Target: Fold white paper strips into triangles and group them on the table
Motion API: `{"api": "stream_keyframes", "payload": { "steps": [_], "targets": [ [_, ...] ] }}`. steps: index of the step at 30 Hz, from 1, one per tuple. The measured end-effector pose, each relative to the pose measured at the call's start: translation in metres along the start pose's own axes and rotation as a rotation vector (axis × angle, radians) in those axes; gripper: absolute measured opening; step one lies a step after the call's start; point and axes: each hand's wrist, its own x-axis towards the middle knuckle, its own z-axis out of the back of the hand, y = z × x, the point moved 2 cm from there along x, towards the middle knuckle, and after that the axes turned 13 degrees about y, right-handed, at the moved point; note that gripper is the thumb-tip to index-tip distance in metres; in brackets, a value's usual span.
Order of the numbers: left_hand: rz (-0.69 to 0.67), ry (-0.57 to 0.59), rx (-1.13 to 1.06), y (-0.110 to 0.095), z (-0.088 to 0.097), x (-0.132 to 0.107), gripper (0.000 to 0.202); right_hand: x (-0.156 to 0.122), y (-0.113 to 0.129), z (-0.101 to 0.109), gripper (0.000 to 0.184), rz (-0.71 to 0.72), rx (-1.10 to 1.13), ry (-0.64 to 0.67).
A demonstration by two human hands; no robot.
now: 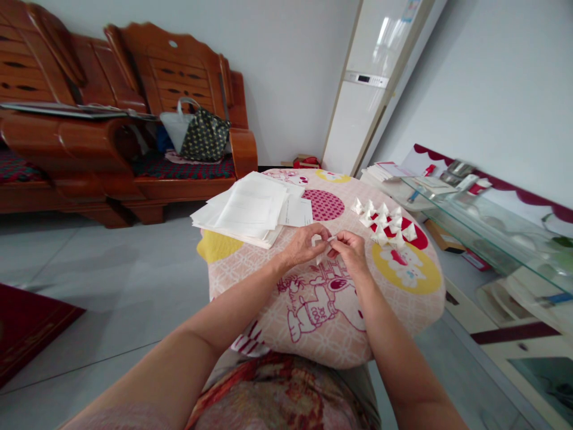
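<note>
One white paper piece point(332, 239) — left hand point(305, 245), right hand point(353, 251) each pinched closed on it.

One head-worn camera supplies the view. It looks from above the wearer's lap point(273, 394), seen at 6 o'clock, and faces forward and down across a covered table point(273, 316). Lap and forearms point(215, 334) lie nearest the lens; the left hand point(304, 245) and right hand point(351, 251) sit farther out, just off centre toward 4 o'clock. Coverage is wide: wooden seats point(174, 60) at 10 o'clock, a tall white unit point(358, 110) leaning toward 1 o'clock, a glass shelf point(492, 221) at 3 o'clock, floor point(134, 269) at 8 o'clock.
</note>
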Motion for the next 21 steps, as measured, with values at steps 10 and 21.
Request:
{"api": "stream_keyframes", "payload": {
  "steps": [10,21],
  "targets": [
    [0.079,0.072,-0.241,0.014,-0.001,0.006,0.019,-0.002,0.006,0.004,0.013,0.038,0.013,-0.002],
    [0.054,0.043,-0.423,0.009,-0.002,0.007,0.017,-0.001,0.004,0.006,0.012,0.044,-0.008,0.005]
  ]
}}
